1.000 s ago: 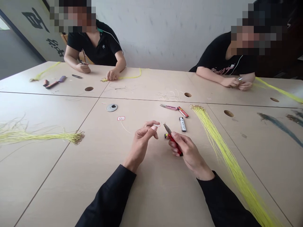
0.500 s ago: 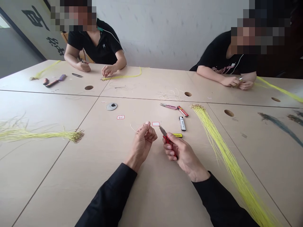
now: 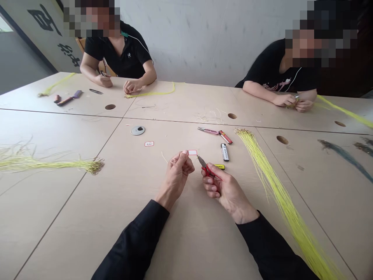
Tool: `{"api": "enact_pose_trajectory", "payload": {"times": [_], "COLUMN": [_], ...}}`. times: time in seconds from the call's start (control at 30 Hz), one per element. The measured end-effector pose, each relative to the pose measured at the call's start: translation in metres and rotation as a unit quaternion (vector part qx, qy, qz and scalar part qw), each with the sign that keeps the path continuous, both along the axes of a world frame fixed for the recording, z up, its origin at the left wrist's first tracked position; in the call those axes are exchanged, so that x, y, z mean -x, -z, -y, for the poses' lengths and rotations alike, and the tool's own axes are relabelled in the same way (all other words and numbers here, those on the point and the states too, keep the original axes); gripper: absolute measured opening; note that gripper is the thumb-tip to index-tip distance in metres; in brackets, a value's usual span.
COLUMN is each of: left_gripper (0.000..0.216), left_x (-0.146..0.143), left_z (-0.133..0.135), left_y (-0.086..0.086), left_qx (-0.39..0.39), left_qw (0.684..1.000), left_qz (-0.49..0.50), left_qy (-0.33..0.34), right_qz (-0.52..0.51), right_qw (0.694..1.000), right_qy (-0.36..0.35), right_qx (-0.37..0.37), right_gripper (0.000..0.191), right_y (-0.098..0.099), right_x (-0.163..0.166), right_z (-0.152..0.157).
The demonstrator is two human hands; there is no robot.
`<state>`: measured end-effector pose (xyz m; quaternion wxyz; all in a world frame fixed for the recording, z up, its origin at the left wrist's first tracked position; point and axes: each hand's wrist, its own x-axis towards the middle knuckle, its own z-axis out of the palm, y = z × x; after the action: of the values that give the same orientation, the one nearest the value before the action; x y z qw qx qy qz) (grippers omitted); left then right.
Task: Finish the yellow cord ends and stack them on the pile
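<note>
My left hand (image 3: 178, 171) is closed in a pinch above the table. A thin pale cord (image 3: 164, 156) sticks out from its far left side, and the part inside the fingers is hidden. Small red-handled pliers (image 3: 202, 162) are wrapped in my right hand (image 3: 224, 188), their grey tips pointing up and left toward my left fingertips. Something tiny and yellowish shows at those tips, too small to name. A gap separates the two hands. Just beyond them lies a white label with a red border (image 3: 192, 152).
Right of my hands lie a yellow lighter (image 3: 220, 167), a white lighter (image 3: 224, 152), a red lighter (image 3: 225, 137) and pink snips (image 3: 208, 131). Yellow cord bundles (image 3: 271, 179) flank both sides. Two people sit across the table, their hands on cords.
Both hands hold almost the same pose. The pliers' tips have tilted very slightly, and the whole view has shifted a little.
</note>
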<state>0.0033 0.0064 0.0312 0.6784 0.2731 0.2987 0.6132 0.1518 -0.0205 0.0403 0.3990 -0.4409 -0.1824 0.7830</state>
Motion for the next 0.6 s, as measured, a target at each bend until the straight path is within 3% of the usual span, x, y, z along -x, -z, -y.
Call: {"api": "enact_pose_trajectory", "payload": {"times": [0.6], "left_gripper": [0.049], "left_x": [-0.0058], "left_z": [0.0013], "left_y": [0.0063], "left_qx": [0.008], "left_qw": [1.000], "left_qz": [-0.008], "left_qy": [0.013], "right_qz": [-0.009], "right_qw": [0.999], "right_qy": [0.019], "right_qx": [0.029], "right_gripper": [0.036], "right_y": [0.0034], "right_x": [0.0022], "right_z": [-0.0030]}}
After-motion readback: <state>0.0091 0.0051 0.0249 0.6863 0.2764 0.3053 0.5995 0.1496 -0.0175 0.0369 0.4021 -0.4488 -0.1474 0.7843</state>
